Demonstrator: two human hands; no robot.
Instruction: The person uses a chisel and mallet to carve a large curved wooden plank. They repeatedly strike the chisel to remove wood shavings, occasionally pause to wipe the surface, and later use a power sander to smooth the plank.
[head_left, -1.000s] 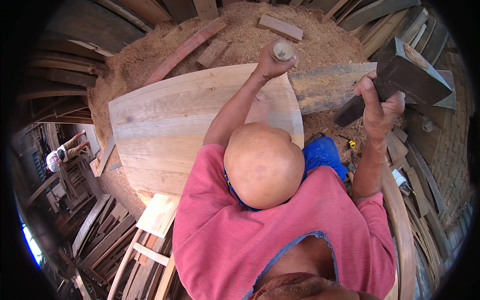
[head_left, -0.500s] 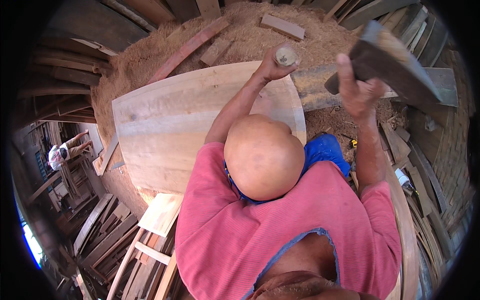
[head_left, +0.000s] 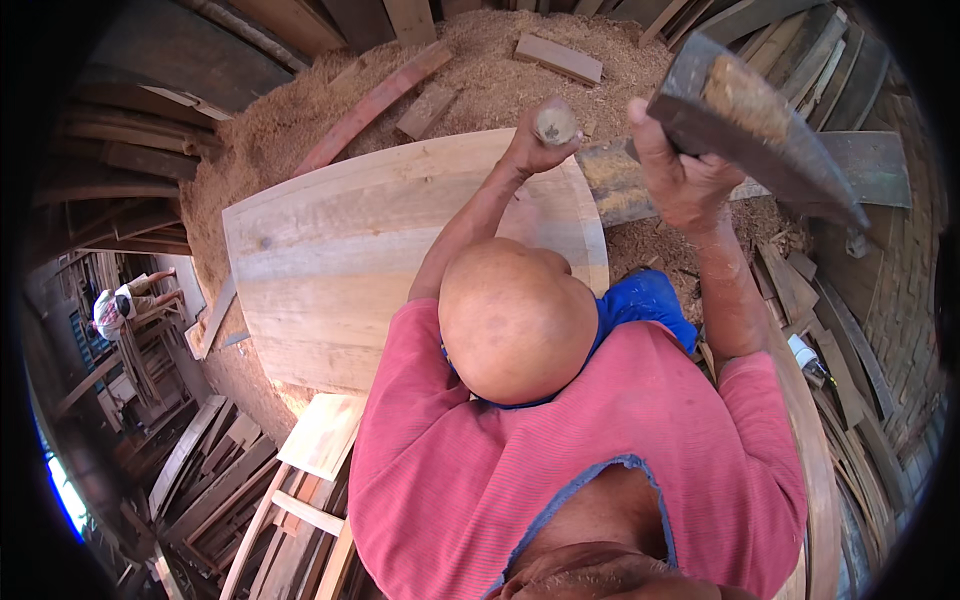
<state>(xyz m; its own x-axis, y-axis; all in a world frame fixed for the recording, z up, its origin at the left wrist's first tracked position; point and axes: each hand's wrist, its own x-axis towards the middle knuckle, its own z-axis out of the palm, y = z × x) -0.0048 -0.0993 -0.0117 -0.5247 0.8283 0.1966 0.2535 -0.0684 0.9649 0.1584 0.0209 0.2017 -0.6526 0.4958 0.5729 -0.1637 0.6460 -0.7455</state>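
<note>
The left hand (head_left: 535, 150) is clenched around a chisel handle (head_left: 556, 125) at the curved board's (head_left: 370, 250) far edge; just beside it the right hand (head_left: 680, 180) grips a raised hatchet (head_left: 750, 120) above the sawdust (head_left: 480, 70).

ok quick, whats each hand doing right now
Left hand: closed around a round-ended wooden tool handle at the edge of the curved wooden panel.
Right hand: closed on a raised dark wooden mallet.
</note>
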